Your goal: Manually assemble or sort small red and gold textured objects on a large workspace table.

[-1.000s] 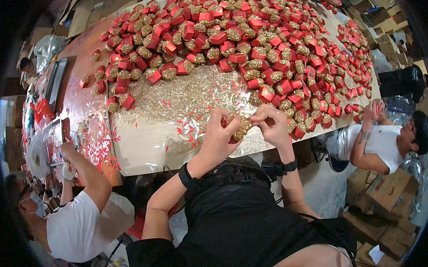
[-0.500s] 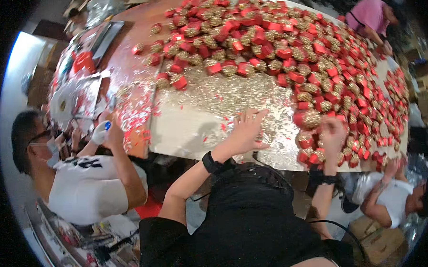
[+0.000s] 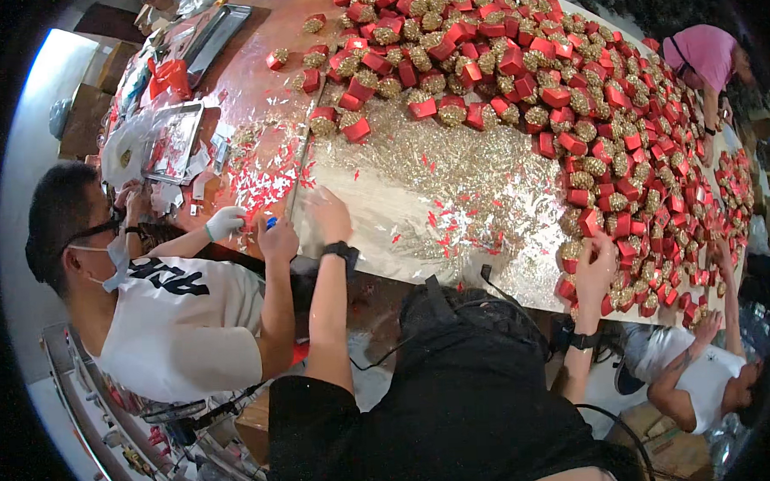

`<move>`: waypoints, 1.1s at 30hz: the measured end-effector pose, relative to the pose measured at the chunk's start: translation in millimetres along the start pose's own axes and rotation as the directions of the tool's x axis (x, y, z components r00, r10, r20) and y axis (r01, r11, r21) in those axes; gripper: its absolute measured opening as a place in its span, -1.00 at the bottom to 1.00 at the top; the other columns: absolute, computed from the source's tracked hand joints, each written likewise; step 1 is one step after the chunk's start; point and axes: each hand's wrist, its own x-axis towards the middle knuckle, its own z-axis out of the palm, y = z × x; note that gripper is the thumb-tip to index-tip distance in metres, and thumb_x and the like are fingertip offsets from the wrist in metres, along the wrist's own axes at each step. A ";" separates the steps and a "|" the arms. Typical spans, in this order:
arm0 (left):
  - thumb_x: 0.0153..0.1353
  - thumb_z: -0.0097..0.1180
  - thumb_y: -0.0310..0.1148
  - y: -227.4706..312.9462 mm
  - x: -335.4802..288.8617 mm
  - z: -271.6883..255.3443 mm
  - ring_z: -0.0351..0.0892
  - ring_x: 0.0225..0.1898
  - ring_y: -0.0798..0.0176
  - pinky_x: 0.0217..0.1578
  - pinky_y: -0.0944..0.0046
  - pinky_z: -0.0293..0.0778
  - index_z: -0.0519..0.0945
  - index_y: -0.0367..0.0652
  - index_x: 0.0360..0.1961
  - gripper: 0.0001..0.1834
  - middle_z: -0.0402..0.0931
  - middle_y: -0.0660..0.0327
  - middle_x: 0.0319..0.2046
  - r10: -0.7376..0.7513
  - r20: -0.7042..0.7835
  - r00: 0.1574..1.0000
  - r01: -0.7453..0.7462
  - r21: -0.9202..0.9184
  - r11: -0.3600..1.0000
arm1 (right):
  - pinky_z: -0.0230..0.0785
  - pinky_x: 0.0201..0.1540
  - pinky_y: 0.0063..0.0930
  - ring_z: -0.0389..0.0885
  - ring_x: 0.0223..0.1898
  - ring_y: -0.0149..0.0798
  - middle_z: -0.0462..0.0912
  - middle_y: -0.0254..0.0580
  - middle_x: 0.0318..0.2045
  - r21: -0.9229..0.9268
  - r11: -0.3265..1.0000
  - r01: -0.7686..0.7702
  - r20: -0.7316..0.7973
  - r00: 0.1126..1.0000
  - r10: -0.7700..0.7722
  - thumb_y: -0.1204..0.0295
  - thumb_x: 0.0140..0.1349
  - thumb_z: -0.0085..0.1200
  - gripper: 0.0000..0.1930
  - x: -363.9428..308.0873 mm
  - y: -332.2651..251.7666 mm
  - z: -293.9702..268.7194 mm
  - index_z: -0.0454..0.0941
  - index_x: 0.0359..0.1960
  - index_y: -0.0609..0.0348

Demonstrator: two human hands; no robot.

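My left hand (image 3: 326, 214) reaches across the left end of the pale board (image 3: 359, 233), its fingers extended and slightly blurred, close to small red paper-like scraps (image 3: 309, 177). I see nothing held in it. At the near right, my right hand (image 3: 598, 270) is closed, fingertips on a small red block-shaped piece with gold glitter (image 3: 589, 223) at the edge of the pile. Many such red-and-gold glittered pieces (image 3: 514, 59) cover the far and right side of the table. Gold glitter (image 3: 485, 172) is strewn over the middle of the board, mixed with red and white scraps.
To my left, a co-worker in a white shirt (image 3: 191, 335), one hand gloved (image 3: 226, 222), holds something blue. Metal trays (image 3: 174, 142) and a red plastic bag (image 3: 168, 78) lie beyond. Other people work at the right, in pink (image 3: 703, 55) and white (image 3: 719, 379). A cable (image 3: 508, 300) crosses the near edge.
My left hand has moved left from the glittered middle to the board's left end. My right hand stays near the pile. The co-worker's hands have moved right, toward the board.
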 end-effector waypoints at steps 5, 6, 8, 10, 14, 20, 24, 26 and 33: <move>0.15 -0.13 -0.17 16.6 -1.2 -34.7 0.12 0.14 -0.26 0.12 -0.18 -0.01 0.18 -0.26 0.17 -0.41 0.14 -0.22 0.12 -0.003 -0.015 1.000 -0.001 -0.200 0.980 | 0.29 -0.20 -0.31 0.47 -0.26 -0.06 0.51 -0.04 -0.35 0.025 0.996 0.090 0.074 0.993 -0.092 0.52 0.10 -0.06 -0.85 -2.7 -8.0 -0.1 0.46 -0.28 0.25; 0.15 -0.12 -0.15 29.2 -15.2 -46.2 0.09 0.14 -0.29 0.09 -0.21 0.02 0.18 -0.25 0.16 -0.40 0.09 -0.26 0.13 -0.265 0.141 0.954 0.301 -0.419 0.857 | 0.30 -0.22 -0.28 0.48 -0.29 -0.02 0.51 -0.03 -0.34 -0.019 0.991 0.131 0.071 0.989 -0.129 0.52 0.09 -0.05 -0.85 -1.9 -7.2 -0.3 0.46 -0.29 0.26; 0.13 -0.08 -0.12 61.7 -44.1 -61.0 0.05 0.15 -0.34 0.04 -0.27 0.06 0.18 -0.24 0.16 -0.37 0.02 -0.34 0.13 -0.436 0.396 0.808 0.589 -0.563 0.580 | 0.31 -0.23 -0.28 0.48 -0.29 -0.03 0.52 -0.02 -0.35 -0.044 0.990 0.132 0.064 0.990 -0.129 0.52 0.09 -0.05 -0.85 -1.2 -8.6 0.0 0.46 -0.30 0.26; 0.11 -0.05 -0.10 88.2 -66.6 -46.9 0.03 0.15 -0.37 0.01 -0.30 0.08 0.17 -0.24 0.15 -0.36 -0.01 -0.38 0.13 -0.406 0.445 0.798 0.602 -0.577 0.552 | 0.32 -0.25 -0.29 0.49 -0.30 -0.05 0.52 -0.03 -0.38 -0.047 0.991 0.125 0.068 0.990 -0.122 0.53 0.07 -0.04 -0.87 -1.4 -15.1 1.8 0.46 -0.32 0.25; 0.04 0.04 -0.10 114.1 -84.1 -22.9 0.15 0.06 -0.31 -0.01 -0.23 0.13 0.17 -0.23 0.13 -0.32 0.22 -0.28 -0.02 -0.211 0.266 0.941 0.329 -0.562 0.759 | 0.34 -0.31 -0.32 0.51 -0.37 -0.09 0.53 -0.06 -0.41 -0.017 0.969 0.247 0.167 0.956 -0.241 0.54 0.05 -0.01 -0.88 1.2 -18.7 20.1 0.46 -0.35 0.24; -0.21 0.28 -0.43 83.5 -63.0 -152.0 0.50 -0.38 0.20 -0.39 0.29 0.43 0.35 -0.33 -0.18 -0.48 0.43 0.03 -0.37 0.374 -0.018 0.927 0.008 -0.998 -0.067 | 0.34 -0.17 -0.45 0.46 -0.17 -0.22 0.47 -0.15 -0.25 0.456 0.881 0.128 0.604 0.682 -0.412 0.42 0.10 0.08 -0.69 11.3 -32.9 43.7 0.42 -0.11 0.22; -0.07 0.22 -0.39 74.1 -64.7 -229.8 0.51 -0.37 0.31 -0.35 0.34 0.44 0.50 -0.29 -0.36 -0.74 0.44 0.13 -0.40 0.721 -0.245 0.648 -0.030 -0.954 -0.297 | 0.23 0.01 -0.33 0.38 -0.01 -0.17 0.35 -0.02 -0.05 0.609 0.775 0.170 0.615 0.515 -0.597 0.29 0.05 0.14 -0.39 10.4 -43.7 61.0 0.18 0.14 0.14; -0.04 0.19 -0.44 77.3 -67.1 -245.7 0.52 -0.39 0.33 -0.36 0.35 0.45 0.48 -0.30 -0.38 -0.79 0.46 0.15 -0.40 0.769 -0.259 0.585 0.002 -0.947 -0.320 | 0.32 -0.07 -0.39 0.45 -0.07 -0.25 0.37 -0.06 -0.10 0.644 0.739 0.197 0.581 0.502 -0.640 0.33 0.11 0.09 -0.43 8.9 -32.4 76.1 0.16 0.13 0.15; 0.11 -0.03 -0.44 107.2 -72.0 -269.9 0.41 -0.30 0.02 -0.26 0.20 0.37 0.50 -0.27 -0.39 -0.88 0.38 0.04 -0.40 0.667 -0.511 0.542 -0.494 -0.836 -0.239 | 0.33 -0.45 -0.56 0.43 -0.54 -0.46 0.54 -0.23 -0.46 0.465 0.813 -0.352 0.874 0.327 -0.358 0.31 0.26 -0.12 -0.71 6.6 7.3 67.7 0.35 -0.11 0.27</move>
